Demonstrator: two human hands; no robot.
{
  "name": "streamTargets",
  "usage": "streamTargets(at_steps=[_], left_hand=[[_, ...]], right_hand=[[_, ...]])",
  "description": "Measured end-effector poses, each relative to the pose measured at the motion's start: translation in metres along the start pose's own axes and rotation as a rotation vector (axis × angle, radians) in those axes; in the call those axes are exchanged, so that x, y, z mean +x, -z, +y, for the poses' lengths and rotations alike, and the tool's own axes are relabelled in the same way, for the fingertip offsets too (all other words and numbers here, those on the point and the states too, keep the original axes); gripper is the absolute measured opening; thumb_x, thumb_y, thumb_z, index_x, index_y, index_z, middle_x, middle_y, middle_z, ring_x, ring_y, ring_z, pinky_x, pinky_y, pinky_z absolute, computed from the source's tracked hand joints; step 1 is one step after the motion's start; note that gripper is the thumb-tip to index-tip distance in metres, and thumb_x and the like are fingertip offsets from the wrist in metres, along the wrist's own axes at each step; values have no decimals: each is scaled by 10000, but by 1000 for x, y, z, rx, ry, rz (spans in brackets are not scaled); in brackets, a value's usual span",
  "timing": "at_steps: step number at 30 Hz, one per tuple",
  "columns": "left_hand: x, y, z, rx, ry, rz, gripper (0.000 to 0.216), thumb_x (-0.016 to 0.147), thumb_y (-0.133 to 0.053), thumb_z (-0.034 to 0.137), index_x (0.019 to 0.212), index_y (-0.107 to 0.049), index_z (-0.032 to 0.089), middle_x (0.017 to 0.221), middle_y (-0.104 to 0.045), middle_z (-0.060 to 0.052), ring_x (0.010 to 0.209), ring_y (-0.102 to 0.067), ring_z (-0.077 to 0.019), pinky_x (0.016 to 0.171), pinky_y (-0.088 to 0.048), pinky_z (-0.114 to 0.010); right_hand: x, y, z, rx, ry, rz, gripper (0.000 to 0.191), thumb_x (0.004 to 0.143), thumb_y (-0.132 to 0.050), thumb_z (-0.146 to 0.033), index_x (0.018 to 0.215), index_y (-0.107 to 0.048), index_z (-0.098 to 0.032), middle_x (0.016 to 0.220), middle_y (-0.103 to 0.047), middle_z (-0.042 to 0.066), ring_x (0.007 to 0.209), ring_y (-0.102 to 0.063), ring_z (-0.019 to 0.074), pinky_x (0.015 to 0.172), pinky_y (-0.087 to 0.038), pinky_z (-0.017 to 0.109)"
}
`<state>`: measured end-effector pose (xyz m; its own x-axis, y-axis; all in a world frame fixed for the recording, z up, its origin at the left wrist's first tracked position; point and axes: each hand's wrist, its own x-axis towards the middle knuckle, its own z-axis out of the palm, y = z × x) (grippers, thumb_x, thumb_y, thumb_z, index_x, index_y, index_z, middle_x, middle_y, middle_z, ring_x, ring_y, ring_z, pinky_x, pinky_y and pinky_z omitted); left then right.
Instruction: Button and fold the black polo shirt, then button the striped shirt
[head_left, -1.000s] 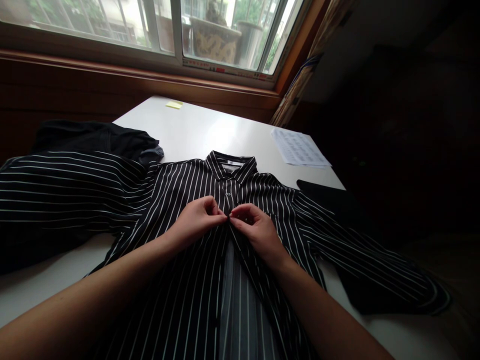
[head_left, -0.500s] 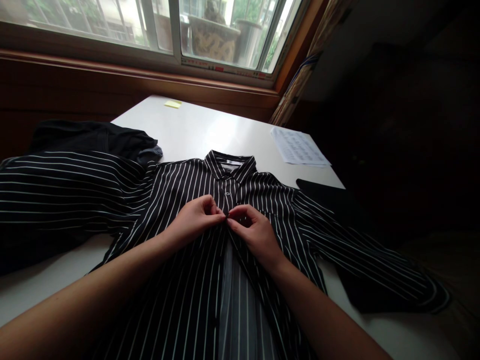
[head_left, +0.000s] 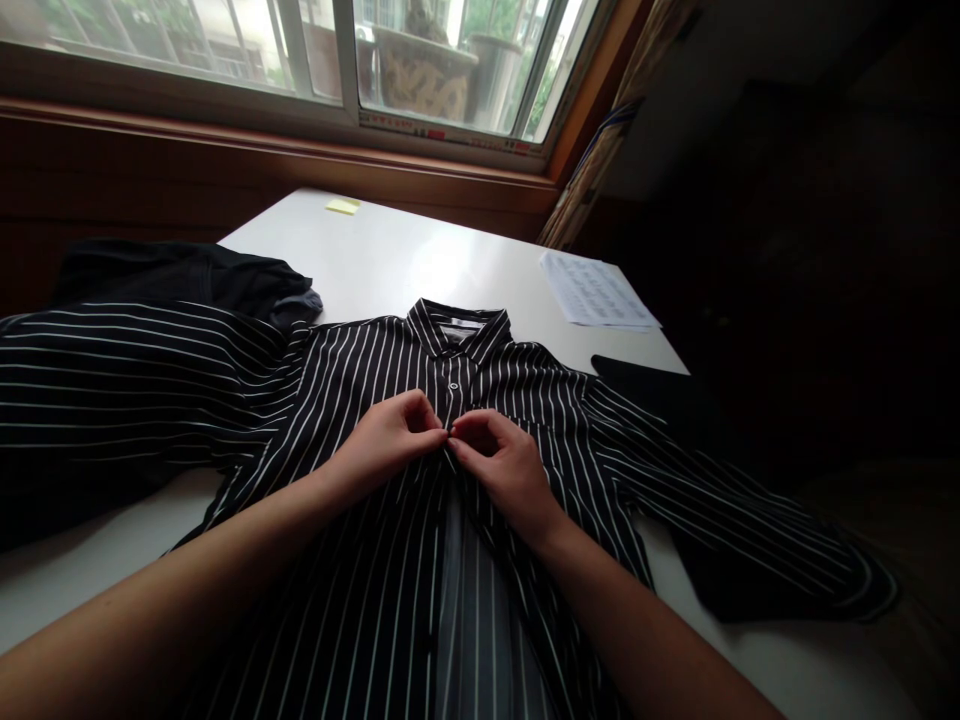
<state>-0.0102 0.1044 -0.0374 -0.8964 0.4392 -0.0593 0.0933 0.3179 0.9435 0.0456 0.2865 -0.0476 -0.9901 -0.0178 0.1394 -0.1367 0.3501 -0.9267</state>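
A black shirt with white stripes (head_left: 352,390) lies face up on a white table, its collar (head_left: 459,330) pointing away from me. One small button (head_left: 453,386) shows on the placket below the collar. My left hand (head_left: 401,428) pinches the front edge of the shirt just under that button. Opposite it, my right hand (head_left: 501,455) pinches the other front edge, and the fingertips of both hands meet. Whatever button or hole lies between them is hidden. Below my hands the two fronts spread apart, and the striped inside of the back shows.
Dark clothing (head_left: 180,275) is heaped at the left beyond the sleeve. Printed sheets (head_left: 596,290) lie at the table's (head_left: 390,250) right rear, and a yellow sticky note (head_left: 342,206) near its far edge. A window (head_left: 420,80) stands behind.
Both hands stay pinched at the same spot on the placket, with only a slight shift of the fingertips. The shirt lies as before.
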Motion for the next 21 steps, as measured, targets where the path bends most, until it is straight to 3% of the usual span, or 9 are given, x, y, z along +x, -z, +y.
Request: streamTargets(at_steps=[21], left_hand=[[1, 1, 1, -68, 5, -10, 141, 748, -692, 258, 754, -573, 183, 815, -667, -3, 758, -607, -158, 687, -457, -268]], right_hand=[[1, 3, -1, -13, -15, -25, 120, 826, -706, -237, 945, -695, -232, 941, -713, 24, 867, -689, 183, 822, -571, 336]])
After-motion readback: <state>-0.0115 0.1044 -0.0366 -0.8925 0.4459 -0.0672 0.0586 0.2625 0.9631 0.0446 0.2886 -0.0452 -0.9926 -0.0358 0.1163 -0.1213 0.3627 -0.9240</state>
